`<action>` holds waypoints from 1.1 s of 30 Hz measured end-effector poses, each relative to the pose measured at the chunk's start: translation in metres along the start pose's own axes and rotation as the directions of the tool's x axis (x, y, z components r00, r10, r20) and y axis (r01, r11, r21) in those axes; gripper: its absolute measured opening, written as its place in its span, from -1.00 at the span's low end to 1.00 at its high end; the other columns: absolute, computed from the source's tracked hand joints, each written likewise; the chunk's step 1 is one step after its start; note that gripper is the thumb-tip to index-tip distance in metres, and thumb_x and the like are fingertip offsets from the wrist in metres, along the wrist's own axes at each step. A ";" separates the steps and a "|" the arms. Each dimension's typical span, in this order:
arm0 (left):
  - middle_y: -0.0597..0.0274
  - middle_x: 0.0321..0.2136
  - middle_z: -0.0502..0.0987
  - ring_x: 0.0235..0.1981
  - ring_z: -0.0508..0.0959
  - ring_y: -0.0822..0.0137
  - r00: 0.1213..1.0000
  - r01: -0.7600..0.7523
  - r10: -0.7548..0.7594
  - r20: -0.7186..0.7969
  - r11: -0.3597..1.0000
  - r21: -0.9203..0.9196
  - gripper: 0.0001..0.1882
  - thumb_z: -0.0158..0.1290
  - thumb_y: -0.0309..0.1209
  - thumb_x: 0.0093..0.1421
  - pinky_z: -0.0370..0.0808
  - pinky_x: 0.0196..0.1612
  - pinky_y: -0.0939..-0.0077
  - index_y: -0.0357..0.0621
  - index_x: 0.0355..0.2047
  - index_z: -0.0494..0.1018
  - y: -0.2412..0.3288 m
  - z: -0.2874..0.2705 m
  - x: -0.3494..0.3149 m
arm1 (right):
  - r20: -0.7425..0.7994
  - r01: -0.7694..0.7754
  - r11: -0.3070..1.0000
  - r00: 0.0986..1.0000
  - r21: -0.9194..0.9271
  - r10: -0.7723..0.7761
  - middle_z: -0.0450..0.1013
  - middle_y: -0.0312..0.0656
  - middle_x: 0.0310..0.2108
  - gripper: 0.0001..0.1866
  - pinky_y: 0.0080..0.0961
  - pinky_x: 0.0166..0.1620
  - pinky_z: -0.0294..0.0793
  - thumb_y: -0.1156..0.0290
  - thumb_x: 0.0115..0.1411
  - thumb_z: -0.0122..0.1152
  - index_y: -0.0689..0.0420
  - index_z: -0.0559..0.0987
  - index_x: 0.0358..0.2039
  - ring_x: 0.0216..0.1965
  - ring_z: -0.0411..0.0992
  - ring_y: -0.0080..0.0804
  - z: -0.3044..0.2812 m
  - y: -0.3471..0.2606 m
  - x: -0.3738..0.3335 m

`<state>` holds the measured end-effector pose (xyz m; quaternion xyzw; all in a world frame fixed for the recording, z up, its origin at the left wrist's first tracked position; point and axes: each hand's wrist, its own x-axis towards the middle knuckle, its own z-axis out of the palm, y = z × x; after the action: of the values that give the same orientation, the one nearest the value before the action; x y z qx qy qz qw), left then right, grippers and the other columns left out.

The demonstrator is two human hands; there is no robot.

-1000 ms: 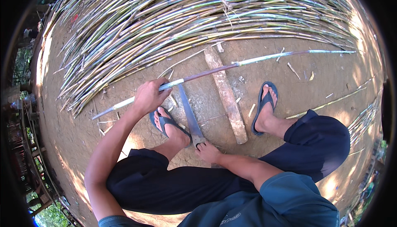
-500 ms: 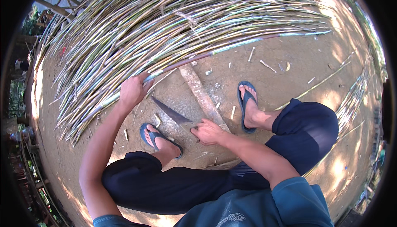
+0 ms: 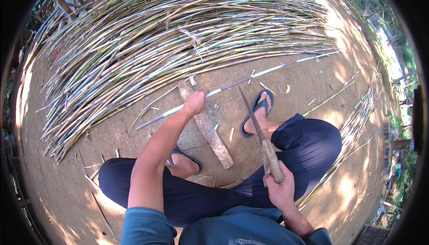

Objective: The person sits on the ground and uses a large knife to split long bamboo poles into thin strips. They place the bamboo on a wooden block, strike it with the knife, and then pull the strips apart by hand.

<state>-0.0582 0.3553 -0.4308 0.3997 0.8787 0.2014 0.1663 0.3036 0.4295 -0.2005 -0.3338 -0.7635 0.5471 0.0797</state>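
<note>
My left hand is closed around a long thin bamboo pole, which slants across in front of me from lower left to upper right. Part of the pole passes above a flat wooden plank lying on the ground between my feet. In my right hand is the wooden handle of a hand saw, held over my right thigh. Its blade points up and away from me, apart from the pole, with the tip near my right foot.
A large heap of bamboo poles spreads across the far side. To the right lies a bundle of thinner canes. Short cut pieces litter the dirt ground. My sandalled feet stand either side of the plank.
My left hand has moved right, drawing the pole off the heap's near edge and over the plank. My right hand has swung the saw right and back toward me, its blade now pointing away.
</note>
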 end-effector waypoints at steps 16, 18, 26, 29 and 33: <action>-0.11 -0.34 0.57 -0.23 0.56 -0.12 0.851 0.367 -0.387 0.356 0.922 0.125 -0.55 -0.03 0.02 0.21 0.46 -0.09 0.03 -0.12 -0.18 0.47 -0.127 0.019 -0.170 | 0.260 -0.141 0.946 0.963 0.291 0.064 0.33 -0.35 -0.56 -0.91 -0.68 -0.45 0.27 0.57 0.15 0.08 0.19 0.41 -0.31 -0.54 0.27 -0.69 0.070 0.022 0.080; -0.13 -0.37 0.57 -0.25 0.56 -0.14 0.860 0.432 -0.432 0.273 0.900 0.062 -0.58 -0.09 -0.03 0.27 0.46 -0.12 0.00 -0.14 -0.21 0.47 -0.123 0.027 -0.165 | 0.236 -0.083 0.977 0.971 0.195 0.035 0.33 -0.34 -0.57 -0.89 -0.63 -0.45 0.28 0.55 0.14 0.10 0.19 0.41 -0.31 -0.54 0.27 -0.66 0.074 0.026 0.079; -0.09 -0.30 0.59 -0.19 0.57 -0.08 0.917 0.378 -0.373 0.145 0.926 -0.005 -0.59 -0.02 -0.03 0.21 0.48 -0.08 0.06 -0.13 -0.23 0.54 -0.063 0.048 -0.084 | 0.167 0.088 0.991 0.983 -0.103 -0.070 0.33 -0.21 -0.62 -0.82 -0.45 -0.48 0.31 0.49 0.06 0.17 0.23 0.38 -0.35 -0.58 0.30 -0.53 0.087 0.041 0.060; -0.07 -0.28 0.60 -0.17 0.58 -0.05 0.887 0.435 -0.429 0.171 0.900 0.003 -0.59 0.00 -0.03 0.19 0.49 -0.07 0.09 -0.11 -0.22 0.55 -0.065 0.039 -0.094 | 0.145 0.076 0.983 0.988 -0.167 -0.052 0.31 -0.20 -0.66 -0.84 -0.44 -0.49 0.30 0.49 0.02 0.16 0.23 0.39 -0.39 -0.61 0.26 -0.52 0.092 0.046 0.053; -0.06 -0.26 0.60 -0.16 0.58 -0.03 0.832 0.526 -0.525 0.179 0.849 0.044 -0.60 0.00 -0.06 0.18 0.50 -0.07 0.09 -0.11 -0.22 0.54 -0.094 0.043 -0.131 | 0.208 0.071 0.990 0.977 -0.120 -0.045 0.29 -0.27 -0.64 -0.89 -0.51 -0.49 0.27 0.53 0.02 0.12 0.24 0.41 -0.43 -0.58 0.23 -0.59 0.113 0.059 0.050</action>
<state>-0.0166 0.2073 -0.4961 0.1593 0.9346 0.1132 0.2971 0.2352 0.3821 -0.3094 -0.2577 -0.8104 0.5262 -0.0046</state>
